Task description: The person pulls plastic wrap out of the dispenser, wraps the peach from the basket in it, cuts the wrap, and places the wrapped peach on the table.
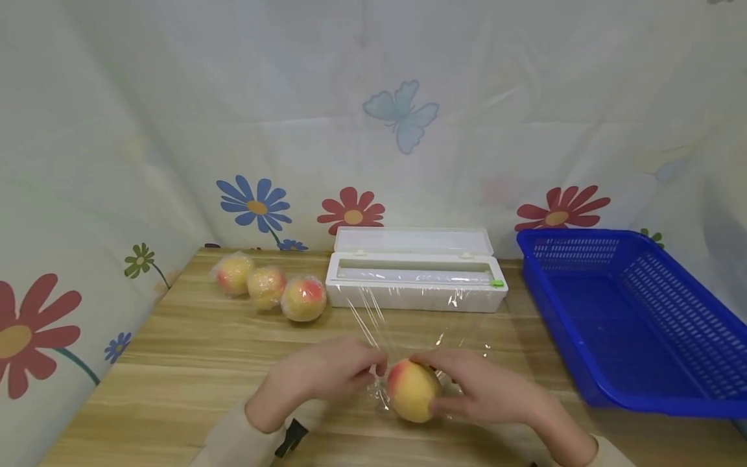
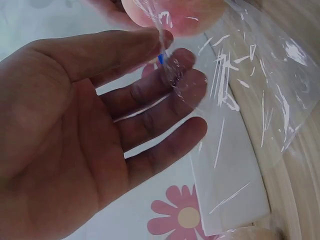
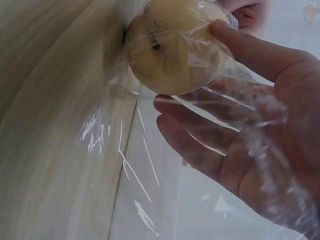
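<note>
A yellow peach (image 1: 413,391) with a red blush rests on the table near its front, clear cling film (image 2: 250,85) gathered around it. My right hand (image 1: 487,389) holds the peach from the right, thumb on the near side and fingers over the far side, with film draped across the palm in the right wrist view. To the left of the fruit, my left hand (image 1: 332,371) pinches the film's edge between thumb and forefinger; its other fingers are loosely bent. The film runs back in a stretched sheet to a white cling film dispenser (image 1: 417,299), whose lid (image 1: 414,241) stands raised.
Three film-wrapped peaches (image 1: 304,299) sit in a slanting row left of the dispenser. A blue plastic basket (image 1: 563,344) occupies the table's right side. Behind the wooden table (image 1: 192,363) hangs a flowered cloth (image 1: 292,130). A green slider (image 1: 497,283) marks the dispenser's right end.
</note>
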Demonstrator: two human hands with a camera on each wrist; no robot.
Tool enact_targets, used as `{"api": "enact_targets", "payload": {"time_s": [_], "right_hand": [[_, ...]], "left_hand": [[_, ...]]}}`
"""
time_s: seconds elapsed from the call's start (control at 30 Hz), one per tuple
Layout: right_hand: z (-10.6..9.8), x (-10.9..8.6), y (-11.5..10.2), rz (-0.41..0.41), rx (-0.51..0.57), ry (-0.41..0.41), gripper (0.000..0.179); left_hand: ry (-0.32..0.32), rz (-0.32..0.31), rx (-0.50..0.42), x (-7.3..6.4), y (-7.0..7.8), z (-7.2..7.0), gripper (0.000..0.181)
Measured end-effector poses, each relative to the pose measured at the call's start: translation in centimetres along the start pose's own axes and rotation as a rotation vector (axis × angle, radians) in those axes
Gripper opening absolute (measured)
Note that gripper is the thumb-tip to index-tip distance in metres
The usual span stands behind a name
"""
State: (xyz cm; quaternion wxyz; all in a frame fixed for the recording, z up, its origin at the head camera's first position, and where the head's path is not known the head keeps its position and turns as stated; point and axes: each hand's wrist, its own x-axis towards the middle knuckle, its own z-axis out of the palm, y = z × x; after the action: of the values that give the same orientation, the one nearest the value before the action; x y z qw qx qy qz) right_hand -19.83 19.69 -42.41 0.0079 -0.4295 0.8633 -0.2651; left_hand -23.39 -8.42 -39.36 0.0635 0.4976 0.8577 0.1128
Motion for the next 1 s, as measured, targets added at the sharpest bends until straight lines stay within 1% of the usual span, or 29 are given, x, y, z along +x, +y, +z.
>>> {"api": "enact_targets", "payload": {"time_s": [0.1,0.17,0.23,0.3,0.37,0.47,0.53,0.63,0.7,0.83,0.9,1.0], "right_hand": [[-0.1,0.2,0.3,0.020,0.039,-0.030,0.054],[-0.2,0.3,0.6,0.025,0.053,-0.049,0.054],[-0.2,0.4,0.7,0.030,0.068,-0.067,0.053],[-0.2,0.3,0.7,0.038,0.067,-0.074,0.053],[-0.2,0.2,0.7,0.054,0.081,-0.076,0.053],[-0.3,0.1,0.7,0.080,0.082,-0.074,0.055],[-0.3,0.1,0.7,0.084,0.085,-0.071,0.055],[-0.4,0.1,0.9,0.055,0.060,-0.040,0.051],[-0.5,0.1,1.0,0.021,0.064,-0.012,0.046],[-0.6,0.2,1.2,-0.029,0.076,0.024,0.041],[-0.7,0.2,1.2,-0.030,0.064,0.029,0.041],[-1.0,0.2,1.1,-0.014,0.017,0.055,0.040]], "left_hand": [[0.042,-0.019,0.051,-0.2,0.1,0.1,0.011],[0.097,-0.021,0.109,-0.2,0.5,0.1,0.014],[0.155,-0.005,0.160,-0.1,1.1,0.1,0.016],[0.177,0.023,0.174,0.1,1.9,0.1,0.024],[0.166,0.051,0.170,0.3,2.6,0.2,0.039],[0.118,0.058,0.139,0.7,3.3,0.6,0.060],[0.106,0.053,0.146,1.1,3.4,1.1,0.065],[0.114,0.045,0.152,1.6,3.4,1.8,0.067],[0.132,0.033,0.152,2.0,3.3,2.2,0.067],[0.161,-0.010,0.151,2.7,3.2,2.7,0.059],[0.159,-0.037,0.154,3.1,3.3,2.7,0.054],[0.131,-0.076,0.135,3.5,3.1,2.5,0.052]]}}
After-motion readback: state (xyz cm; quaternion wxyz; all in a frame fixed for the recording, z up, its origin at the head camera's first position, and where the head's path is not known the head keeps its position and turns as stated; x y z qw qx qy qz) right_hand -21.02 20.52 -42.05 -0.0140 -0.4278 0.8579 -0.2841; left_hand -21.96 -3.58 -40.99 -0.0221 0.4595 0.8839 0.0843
